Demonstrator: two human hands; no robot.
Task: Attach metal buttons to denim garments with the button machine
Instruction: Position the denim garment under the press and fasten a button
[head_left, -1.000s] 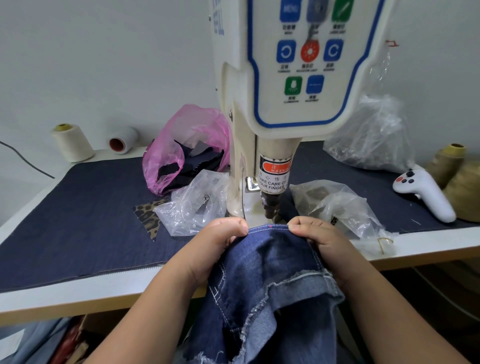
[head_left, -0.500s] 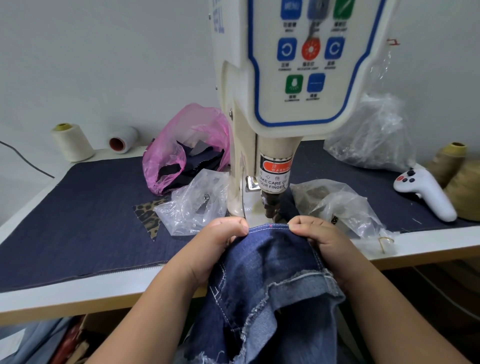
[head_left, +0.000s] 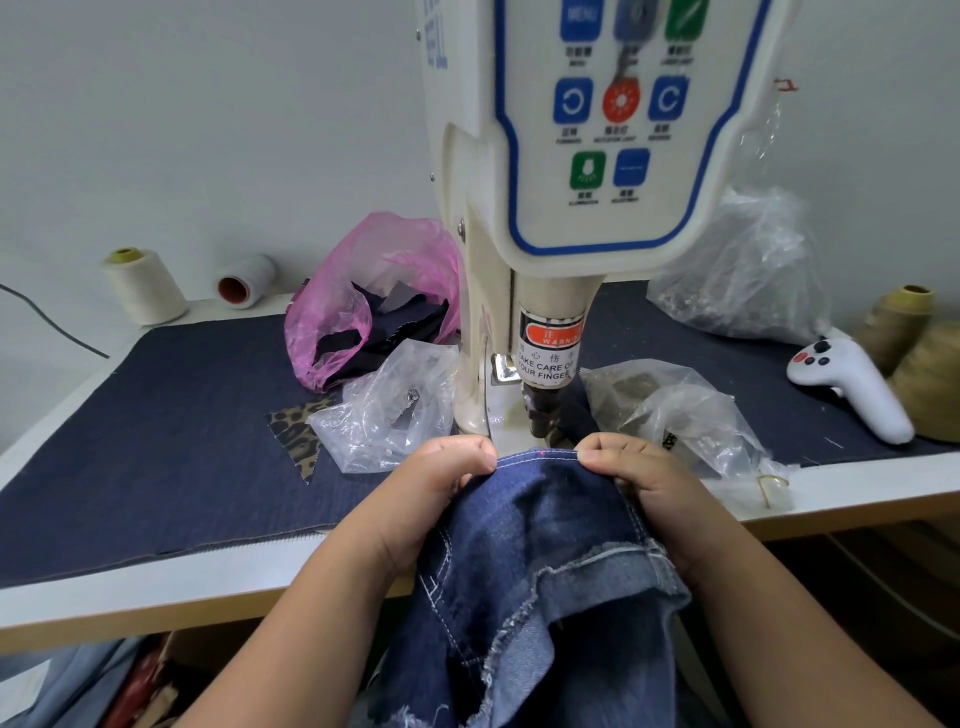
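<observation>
A pale wall backs a white worktable (head_left: 156, 587) whose top is mostly covered by a dark denim sheet (head_left: 156, 426). At the centre stands the cream button machine (head_left: 545, 218), its blue-edged control panel filling the upper view and its warning-labelled press head (head_left: 545, 358) pointing down at the near edge of the table.

Directly in front of the press head, draped off the near table edge toward the viewer, hangs the blue denim garment (head_left: 540, 540), with frayed hems lower down. Its stitched top edge is stretched level just near of the press head. The left hand (head_left: 441, 483) pinches that edge at its left end, fingers curled and thumb on top; the right hand (head_left: 639, 478) pinches the right end the same way. The cloth spans the gap between them and falls between the forearms.

To the far left of the machine lies a pink plastic bag (head_left: 363, 291) holding dark fabric, and just near of it a clear plastic bag (head_left: 395, 405) next to a leopard-print scrap (head_left: 296, 431). To the right lie another clear bag (head_left: 680, 410) touching the right hand, a larger crumpled clear bag (head_left: 748, 270) farther back, a white handheld controller (head_left: 852, 384) and tan thread cones (head_left: 904, 322). Far left stand a cream thread cone (head_left: 145, 283) and a white spool (head_left: 244, 280) on its side.
</observation>
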